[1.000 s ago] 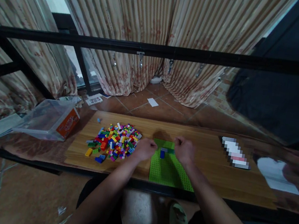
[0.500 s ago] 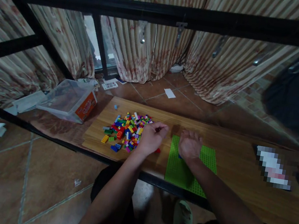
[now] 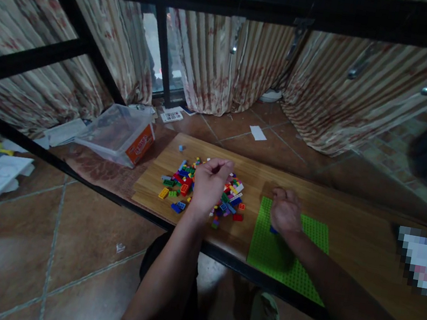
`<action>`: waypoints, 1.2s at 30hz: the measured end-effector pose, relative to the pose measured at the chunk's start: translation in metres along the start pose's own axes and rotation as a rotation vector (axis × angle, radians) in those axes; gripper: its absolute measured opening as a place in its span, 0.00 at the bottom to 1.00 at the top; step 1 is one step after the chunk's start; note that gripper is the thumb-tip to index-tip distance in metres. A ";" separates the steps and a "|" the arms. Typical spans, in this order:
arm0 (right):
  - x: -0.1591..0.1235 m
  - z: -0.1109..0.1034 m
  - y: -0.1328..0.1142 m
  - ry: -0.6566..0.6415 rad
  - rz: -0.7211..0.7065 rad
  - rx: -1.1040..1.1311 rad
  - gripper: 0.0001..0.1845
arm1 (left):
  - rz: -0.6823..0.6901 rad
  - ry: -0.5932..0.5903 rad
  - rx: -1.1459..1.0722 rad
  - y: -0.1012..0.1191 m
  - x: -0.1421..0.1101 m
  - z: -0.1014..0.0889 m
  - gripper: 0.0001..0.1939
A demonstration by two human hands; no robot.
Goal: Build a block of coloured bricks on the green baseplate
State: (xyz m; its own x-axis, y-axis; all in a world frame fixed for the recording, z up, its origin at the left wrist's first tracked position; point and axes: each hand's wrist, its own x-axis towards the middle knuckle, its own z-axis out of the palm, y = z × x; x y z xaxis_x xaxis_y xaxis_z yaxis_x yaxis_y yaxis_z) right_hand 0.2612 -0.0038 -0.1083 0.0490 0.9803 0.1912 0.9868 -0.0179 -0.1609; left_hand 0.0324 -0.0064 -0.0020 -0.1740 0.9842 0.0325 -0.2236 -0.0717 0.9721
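Though the fingers' grip is unclear, the left hand [image 3: 209, 184] curls over bricks [image 3: 186, 186], the right hand [image 3: 286, 211] over the baseplate [image 3: 276, 260]'s far left.

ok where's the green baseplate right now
In the head view, the green baseplate lies on the wooden tabletop, to the right of the heap of bricks, with the right hand over its far left part.
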 end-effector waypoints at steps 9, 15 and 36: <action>0.009 -0.008 -0.001 0.090 -0.145 0.003 0.15 | 0.071 0.104 -0.051 0.011 0.007 -0.016 0.09; -0.010 -0.021 -0.048 0.088 -0.281 0.174 0.12 | 0.055 0.144 -0.080 0.014 0.012 -0.020 0.08; -0.031 -0.022 -0.099 -0.098 -0.308 0.474 0.11 | -0.015 0.060 -0.040 0.008 0.010 -0.011 0.08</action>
State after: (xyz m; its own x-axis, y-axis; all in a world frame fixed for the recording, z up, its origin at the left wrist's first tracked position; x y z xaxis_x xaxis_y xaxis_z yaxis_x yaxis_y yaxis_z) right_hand 0.1650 -0.0365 -0.0769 -0.2665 0.9406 0.2105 0.7752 0.3389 -0.5331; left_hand 0.0186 0.0012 0.0038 -0.2278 0.9737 0.0031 -0.2647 -0.0650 0.9621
